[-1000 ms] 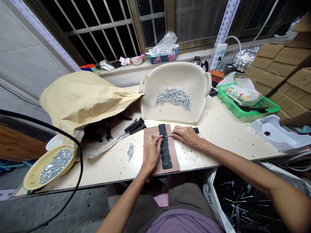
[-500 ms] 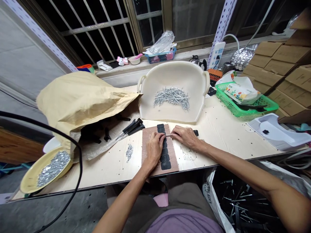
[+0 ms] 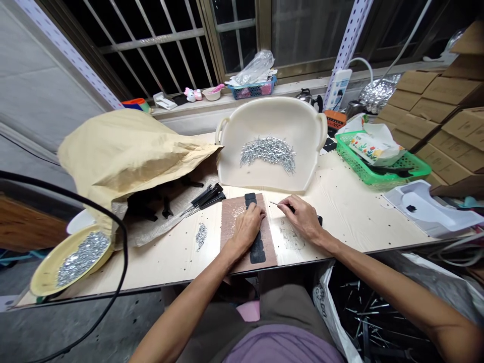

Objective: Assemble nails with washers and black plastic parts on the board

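A brown board (image 3: 230, 227) lies on the table in front of me with a row of black pads (image 3: 257, 249) down its middle. My left hand (image 3: 247, 227) rests on that row, fingers curled over the pads near its upper part. To the right of the board, my right hand (image 3: 304, 219) pinches a small black-handled tool with a thin metal pin (image 3: 278, 204) pointing left. A cream tray (image 3: 310, 126) holding a heap of metal pins (image 3: 269, 151) stands just behind the board.
A tan paper sack (image 3: 124, 151) lies at the left with black parts (image 3: 206, 195) spilling out. A yellow dish of small metal bits (image 3: 70, 262) sits at the front left. A green basket (image 3: 378, 161) and cardboard boxes (image 3: 446, 106) stand right.
My right hand has pulled away to the right off the board, carrying the pin tool. My left hand has shifted slightly right over the pad row.
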A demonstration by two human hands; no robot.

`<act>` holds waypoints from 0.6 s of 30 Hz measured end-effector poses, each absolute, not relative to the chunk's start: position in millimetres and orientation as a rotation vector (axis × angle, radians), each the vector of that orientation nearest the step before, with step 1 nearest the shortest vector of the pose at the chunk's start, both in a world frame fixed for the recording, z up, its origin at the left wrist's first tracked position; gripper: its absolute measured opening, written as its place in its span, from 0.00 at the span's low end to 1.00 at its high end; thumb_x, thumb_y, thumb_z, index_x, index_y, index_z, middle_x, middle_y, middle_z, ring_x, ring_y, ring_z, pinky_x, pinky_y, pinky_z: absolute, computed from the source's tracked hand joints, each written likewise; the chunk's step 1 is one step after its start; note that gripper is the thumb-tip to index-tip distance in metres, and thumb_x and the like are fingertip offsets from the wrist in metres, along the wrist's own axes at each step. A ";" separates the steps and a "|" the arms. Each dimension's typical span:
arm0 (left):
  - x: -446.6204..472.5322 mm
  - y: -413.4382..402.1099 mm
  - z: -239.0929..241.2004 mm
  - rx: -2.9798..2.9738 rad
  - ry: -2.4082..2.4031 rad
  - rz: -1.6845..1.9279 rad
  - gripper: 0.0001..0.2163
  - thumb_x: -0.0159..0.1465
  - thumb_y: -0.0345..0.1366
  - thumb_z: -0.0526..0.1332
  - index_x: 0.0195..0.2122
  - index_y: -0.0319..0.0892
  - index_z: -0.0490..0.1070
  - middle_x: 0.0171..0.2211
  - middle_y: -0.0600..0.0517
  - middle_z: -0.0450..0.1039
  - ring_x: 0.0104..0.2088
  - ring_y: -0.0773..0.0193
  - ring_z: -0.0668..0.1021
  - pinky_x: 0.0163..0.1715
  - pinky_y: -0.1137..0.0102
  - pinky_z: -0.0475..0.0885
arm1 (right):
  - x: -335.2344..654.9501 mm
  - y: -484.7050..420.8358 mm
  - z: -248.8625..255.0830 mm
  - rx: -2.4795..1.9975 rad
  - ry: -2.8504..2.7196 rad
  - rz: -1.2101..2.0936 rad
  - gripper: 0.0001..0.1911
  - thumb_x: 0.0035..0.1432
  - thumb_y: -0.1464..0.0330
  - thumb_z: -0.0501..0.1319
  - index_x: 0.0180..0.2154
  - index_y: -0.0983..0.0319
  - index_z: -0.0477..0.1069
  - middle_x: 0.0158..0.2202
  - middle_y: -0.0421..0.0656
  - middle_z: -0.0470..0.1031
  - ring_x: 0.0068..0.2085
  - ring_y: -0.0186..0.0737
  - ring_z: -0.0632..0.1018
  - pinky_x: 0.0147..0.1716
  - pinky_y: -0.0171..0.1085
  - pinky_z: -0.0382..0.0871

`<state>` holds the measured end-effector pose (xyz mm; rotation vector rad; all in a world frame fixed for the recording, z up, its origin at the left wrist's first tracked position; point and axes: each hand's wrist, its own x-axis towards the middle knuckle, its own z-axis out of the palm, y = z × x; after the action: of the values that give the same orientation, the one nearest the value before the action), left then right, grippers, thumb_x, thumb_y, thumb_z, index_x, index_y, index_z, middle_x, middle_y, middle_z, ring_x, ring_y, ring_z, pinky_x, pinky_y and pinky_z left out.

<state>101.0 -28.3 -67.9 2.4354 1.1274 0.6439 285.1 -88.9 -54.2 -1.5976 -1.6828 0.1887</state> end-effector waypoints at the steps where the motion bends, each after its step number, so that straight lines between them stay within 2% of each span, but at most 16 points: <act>1: 100.1 -27.2 -66.7 2.294 1.128 0.709 0.07 0.63 0.35 0.55 0.34 0.41 0.72 0.34 0.49 0.71 0.32 0.63 0.73 0.33 0.70 0.66 | 282.9 -92.0 -52.5 -1.590 -1.681 0.195 0.09 0.63 0.64 0.54 0.35 0.59 0.70 0.35 0.39 0.74 0.36 0.34 0.74 0.35 0.33 0.64; 4: 97.1 -27.4 -62.2 1.730 1.138 0.832 0.10 0.61 0.40 0.58 0.31 0.38 0.72 0.24 0.52 0.70 0.23 0.67 0.71 0.25 0.73 0.65 | 273.2 -99.6 -48.5 -1.561 -1.753 0.196 0.09 0.63 0.64 0.53 0.39 0.58 0.71 0.37 0.40 0.73 0.38 0.34 0.74 0.35 0.32 0.65; 6: 96.2 -31.4 -57.8 1.384 1.092 0.879 0.12 0.59 0.43 0.60 0.31 0.37 0.72 0.22 0.53 0.70 0.18 0.71 0.69 0.20 0.75 0.64 | 265.6 -102.4 -47.2 -1.562 -1.836 0.168 0.11 0.64 0.63 0.52 0.44 0.56 0.70 0.37 0.39 0.72 0.37 0.33 0.74 0.33 0.31 0.65; 11: 97.0 -46.2 -42.7 0.933 0.933 1.012 0.13 0.50 0.39 0.68 0.30 0.34 0.73 0.26 0.51 0.74 0.23 0.71 0.75 0.26 0.75 0.72 | 251.7 -102.2 -43.5 -1.630 -1.946 0.044 0.14 0.65 0.61 0.49 0.46 0.53 0.71 0.36 0.39 0.71 0.34 0.32 0.74 0.27 0.30 0.63; 18: 89.3 -51.9 -33.3 0.794 0.867 1.043 0.14 0.46 0.36 0.72 0.31 0.33 0.74 0.25 0.50 0.75 0.24 0.71 0.76 0.29 0.76 0.74 | 245.3 -102.3 -35.4 -1.659 -1.967 -0.020 0.14 0.65 0.62 0.49 0.45 0.53 0.71 0.36 0.39 0.71 0.34 0.31 0.74 0.26 0.30 0.61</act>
<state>89.3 -51.9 -33.3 0.7939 0.8674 1.0433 245.3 -102.3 -35.4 -1.6587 -1.9672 -0.0200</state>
